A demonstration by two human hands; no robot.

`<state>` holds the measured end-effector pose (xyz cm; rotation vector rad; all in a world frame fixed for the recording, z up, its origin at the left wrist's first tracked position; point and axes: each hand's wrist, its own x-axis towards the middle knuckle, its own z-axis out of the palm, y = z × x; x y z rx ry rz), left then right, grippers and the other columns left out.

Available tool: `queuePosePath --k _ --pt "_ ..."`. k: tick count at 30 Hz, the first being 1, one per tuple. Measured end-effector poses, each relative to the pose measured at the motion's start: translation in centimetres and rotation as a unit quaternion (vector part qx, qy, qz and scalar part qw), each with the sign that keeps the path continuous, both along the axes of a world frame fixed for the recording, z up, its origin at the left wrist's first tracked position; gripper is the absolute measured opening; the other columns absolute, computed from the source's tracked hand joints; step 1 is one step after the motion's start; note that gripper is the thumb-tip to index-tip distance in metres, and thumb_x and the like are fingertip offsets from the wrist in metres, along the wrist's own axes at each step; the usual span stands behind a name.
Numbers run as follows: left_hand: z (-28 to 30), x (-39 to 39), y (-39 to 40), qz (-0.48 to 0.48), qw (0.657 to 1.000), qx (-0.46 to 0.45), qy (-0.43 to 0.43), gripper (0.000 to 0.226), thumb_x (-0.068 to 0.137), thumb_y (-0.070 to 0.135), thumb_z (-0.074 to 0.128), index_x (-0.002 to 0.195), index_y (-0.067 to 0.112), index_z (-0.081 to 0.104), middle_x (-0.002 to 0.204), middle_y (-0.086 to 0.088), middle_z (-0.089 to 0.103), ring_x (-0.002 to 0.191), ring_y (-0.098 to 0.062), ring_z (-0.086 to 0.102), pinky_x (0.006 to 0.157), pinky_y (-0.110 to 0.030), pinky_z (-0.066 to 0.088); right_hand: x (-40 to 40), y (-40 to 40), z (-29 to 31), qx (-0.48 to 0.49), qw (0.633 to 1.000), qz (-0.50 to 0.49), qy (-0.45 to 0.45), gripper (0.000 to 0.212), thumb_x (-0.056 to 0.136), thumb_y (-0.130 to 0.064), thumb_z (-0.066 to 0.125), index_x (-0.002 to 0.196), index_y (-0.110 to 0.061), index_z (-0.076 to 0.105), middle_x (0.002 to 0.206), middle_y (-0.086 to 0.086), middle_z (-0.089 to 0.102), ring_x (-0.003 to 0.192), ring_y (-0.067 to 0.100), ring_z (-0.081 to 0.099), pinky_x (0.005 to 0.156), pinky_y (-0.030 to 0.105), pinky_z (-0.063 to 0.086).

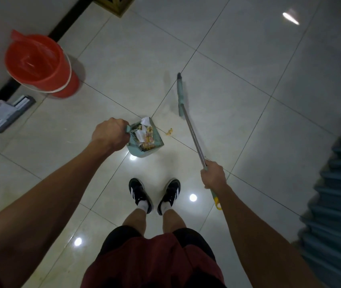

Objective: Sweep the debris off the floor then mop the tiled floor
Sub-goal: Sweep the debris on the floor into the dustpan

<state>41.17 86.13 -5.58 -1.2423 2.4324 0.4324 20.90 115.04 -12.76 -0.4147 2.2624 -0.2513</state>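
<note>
My left hand (110, 135) grips the handle of a teal dustpan (156, 140) that holds paper scraps and yellowish bits of debris (147, 138). One small yellow crumb (170, 132) lies on the tiled floor (238, 84) just right of the pan. My right hand (214, 175) is closed around the metal pole of a teal broom (180, 94); its head sits on the floor beyond the crumb, angled away from me.
A red bin (38, 63) lined with a red bag stands at the far left by the wall. A flat mop head (9, 113) lies below it. Teal stairs (338, 194) run along the right edge. My feet (155, 196) stand just behind the dustpan.
</note>
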Motion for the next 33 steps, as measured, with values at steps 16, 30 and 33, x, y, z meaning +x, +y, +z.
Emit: queuePosePath --k 16,30,33 --pt "-1.1 -1.3 -1.3 -0.006 1.000 -0.021 -0.009 0.016 0.091 0.027 0.062 0.103 0.020 0.071 0.084 -0.007 0.065 0.071 -0.029 0.062 0.061 -0.033 0.049 1.2 0.0 -2.6 0.087 0.995 0.058 0.000 0.041 0.093 -0.009 0.052 0.132 -0.013 0.059 0.113 0.012 0.066 0.098 0.030 0.067 0.082 0.033 0.058" --pt "-0.2 -2.0 -2.6 -0.008 1.000 -0.017 -0.014 0.020 0.089 0.028 0.063 0.105 0.019 0.072 0.087 -0.008 0.067 0.075 -0.031 0.064 0.068 -0.036 0.057 3.8 -2.4 0.9 0.032 0.995 -0.023 -0.090 0.046 0.087 -0.005 0.050 0.131 -0.007 0.062 0.097 0.008 0.062 0.080 0.033 0.070 0.062 0.047 0.062" --pt "0.4 -1.5 -2.8 -0.002 1.000 -0.005 -0.022 0.020 0.089 0.027 0.065 0.105 0.018 0.072 0.086 -0.006 0.066 0.074 -0.028 0.064 0.068 -0.036 0.058 3.9 -2.5 1.7 0.027 0.997 -0.012 -0.076 0.046 0.087 -0.006 0.049 0.131 -0.008 0.062 0.099 0.009 0.064 0.078 0.033 0.069 0.060 0.046 0.062"
